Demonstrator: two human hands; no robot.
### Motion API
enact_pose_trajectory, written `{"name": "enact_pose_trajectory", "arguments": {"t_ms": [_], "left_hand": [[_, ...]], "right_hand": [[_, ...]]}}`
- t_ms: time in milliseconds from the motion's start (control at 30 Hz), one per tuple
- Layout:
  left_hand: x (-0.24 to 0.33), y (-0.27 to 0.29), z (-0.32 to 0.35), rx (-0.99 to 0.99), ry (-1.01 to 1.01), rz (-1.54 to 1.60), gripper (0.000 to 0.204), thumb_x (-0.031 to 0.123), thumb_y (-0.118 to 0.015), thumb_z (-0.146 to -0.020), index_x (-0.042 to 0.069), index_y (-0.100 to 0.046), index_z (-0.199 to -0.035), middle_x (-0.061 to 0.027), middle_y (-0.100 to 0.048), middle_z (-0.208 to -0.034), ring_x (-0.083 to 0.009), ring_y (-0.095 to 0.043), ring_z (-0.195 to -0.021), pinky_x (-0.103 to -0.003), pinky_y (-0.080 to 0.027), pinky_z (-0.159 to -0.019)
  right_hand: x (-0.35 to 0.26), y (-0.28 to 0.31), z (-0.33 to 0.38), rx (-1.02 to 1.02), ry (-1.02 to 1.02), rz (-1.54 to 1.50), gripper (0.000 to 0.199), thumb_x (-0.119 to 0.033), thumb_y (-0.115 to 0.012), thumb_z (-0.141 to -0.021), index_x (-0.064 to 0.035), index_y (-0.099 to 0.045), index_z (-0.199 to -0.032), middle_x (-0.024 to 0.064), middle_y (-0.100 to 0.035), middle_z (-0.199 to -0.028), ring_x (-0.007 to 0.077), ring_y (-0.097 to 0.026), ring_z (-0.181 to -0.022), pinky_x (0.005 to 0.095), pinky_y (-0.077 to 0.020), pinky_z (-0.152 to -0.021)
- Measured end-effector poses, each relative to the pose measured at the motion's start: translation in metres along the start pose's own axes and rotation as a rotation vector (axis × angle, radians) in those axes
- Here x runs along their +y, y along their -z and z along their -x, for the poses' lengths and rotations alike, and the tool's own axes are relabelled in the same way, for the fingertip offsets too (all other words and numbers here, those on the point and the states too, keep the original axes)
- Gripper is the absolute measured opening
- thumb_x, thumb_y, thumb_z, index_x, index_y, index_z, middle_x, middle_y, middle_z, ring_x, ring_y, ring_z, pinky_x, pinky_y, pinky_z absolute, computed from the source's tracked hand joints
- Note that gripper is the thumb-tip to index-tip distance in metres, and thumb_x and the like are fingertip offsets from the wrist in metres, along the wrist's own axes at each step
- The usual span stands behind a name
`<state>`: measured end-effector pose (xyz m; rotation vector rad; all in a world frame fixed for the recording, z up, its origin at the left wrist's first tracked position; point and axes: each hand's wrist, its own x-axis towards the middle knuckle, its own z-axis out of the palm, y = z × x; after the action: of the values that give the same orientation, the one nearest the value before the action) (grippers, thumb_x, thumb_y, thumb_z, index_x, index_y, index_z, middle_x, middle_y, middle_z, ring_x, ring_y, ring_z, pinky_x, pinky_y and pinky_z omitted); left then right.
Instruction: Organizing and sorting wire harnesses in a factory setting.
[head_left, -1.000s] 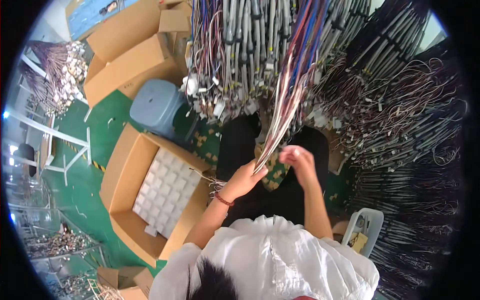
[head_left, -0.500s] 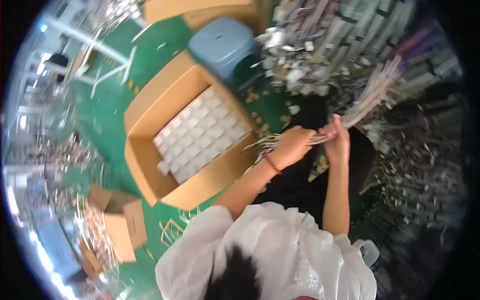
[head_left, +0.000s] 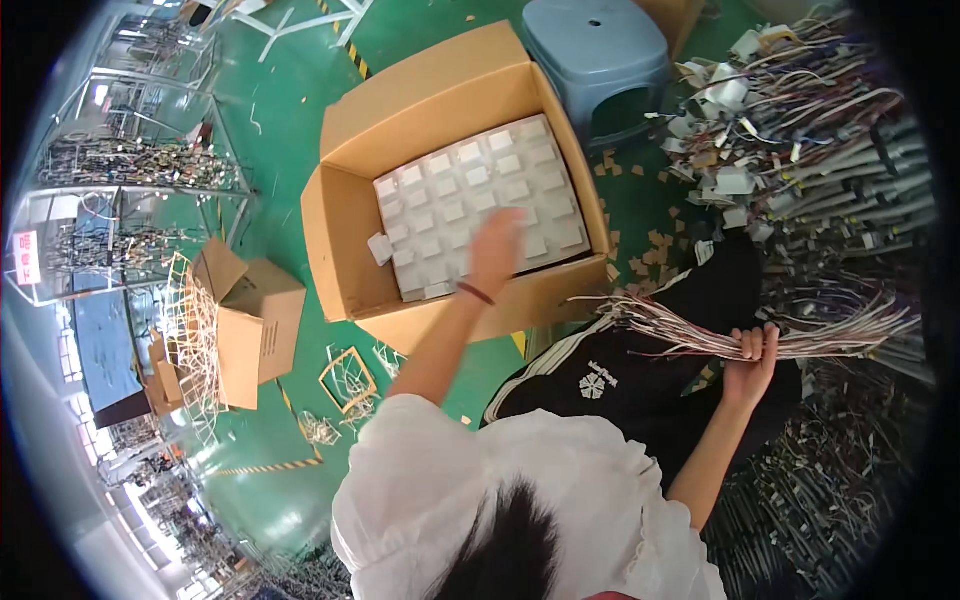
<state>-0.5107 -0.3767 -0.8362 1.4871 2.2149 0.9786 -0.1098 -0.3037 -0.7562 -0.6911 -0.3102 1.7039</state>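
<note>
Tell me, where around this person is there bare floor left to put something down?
Bare green floor lies left of the large cardboard box, and between it and the small open carton. The strip between box and blue plastic stool is narrow. To the right it is crowded: hanging wire harnesses and the wire bundle in the right hand.

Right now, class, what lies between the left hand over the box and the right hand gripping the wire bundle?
In the head view, between the left hand and the right hand lie the cardboard box front wall, green floor with scraps, and the wire bundle loose ends.
</note>
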Motion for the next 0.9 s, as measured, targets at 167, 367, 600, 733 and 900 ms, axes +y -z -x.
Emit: {"name": "enact_pose_trajectory", "arguments": {"t_ms": [167,367,600,733,900], "left_hand": [[-0.222,0.089,0.012,-0.12,0.931,-0.736,0.041,0.017,-0.055,-0.081,0.006,-0.048,-0.12,-0.0199,-0.051,-0.122,-0.0371,-0.052,-0.11,-0.044,-0.043,-0.094],[-0.282,0.118,0.031,-0.223,0.679,-0.791,0.057,0.009,-0.051,-0.082,0.008,-0.032,-0.135,-0.0151,-0.04,-0.137,-0.0349,-0.035,-0.128,-0.044,-0.038,-0.102],[-0.306,0.107,0.029,-0.5,0.896,-0.943,0.044,0.01,-0.055,-0.082,0.011,-0.049,-0.126,-0.0133,-0.051,-0.126,-0.0326,-0.042,-0.122,-0.041,-0.047,-0.092],[-0.323,0.11,0.057,-0.661,0.89,-0.794,0.032,0.015,-0.063,-0.075,0.016,-0.062,-0.107,-0.014,-0.055,-0.121,-0.0326,-0.056,-0.107,-0.041,-0.05,-0.086],[-0.243,0.101,0.049,-0.557,0.661,-0.628,0.025,0.012,-0.062,-0.07,0.015,-0.062,-0.095,-0.0112,-0.048,-0.126,-0.0344,-0.061,-0.092,-0.042,-0.05,-0.078]], "right_hand": [[0.0,-0.019,-0.002,0.055,-0.063,0.009,0.032,-0.027,-0.039,-0.099,-0.0086,-0.045,-0.074,-0.0042,-0.024,-0.049,0.0068,-0.021,-0.041,0.024,-0.024,-0.046],[-0.01,-0.016,0.009,0.179,-0.096,0.03,0.034,-0.027,-0.041,-0.098,-0.0103,-0.04,-0.068,-0.0039,-0.024,-0.048,0.0075,-0.02,-0.041,0.0239,-0.0252,-0.045],[0.005,-0.022,0.001,0.294,-0.084,0.071,0.036,-0.022,-0.047,-0.096,-0.0122,-0.033,-0.064,-0.0021,-0.026,-0.056,0.0104,-0.026,-0.05,0.0291,-0.0378,-0.07],[0.012,-0.023,-0.001,0.218,-0.121,0.056,0.037,-0.021,-0.047,-0.096,-0.0126,-0.032,-0.063,-0.0024,-0.025,-0.055,0.0103,-0.026,-0.05,0.0289,-0.0375,-0.069],[0.007,-0.016,0.004,0.234,-0.109,0.067,0.036,-0.02,-0.047,-0.096,-0.0127,-0.032,-0.064,-0.0026,-0.024,-0.056,0.0104,-0.026,-0.05,0.0296,-0.0375,-0.069]]}}
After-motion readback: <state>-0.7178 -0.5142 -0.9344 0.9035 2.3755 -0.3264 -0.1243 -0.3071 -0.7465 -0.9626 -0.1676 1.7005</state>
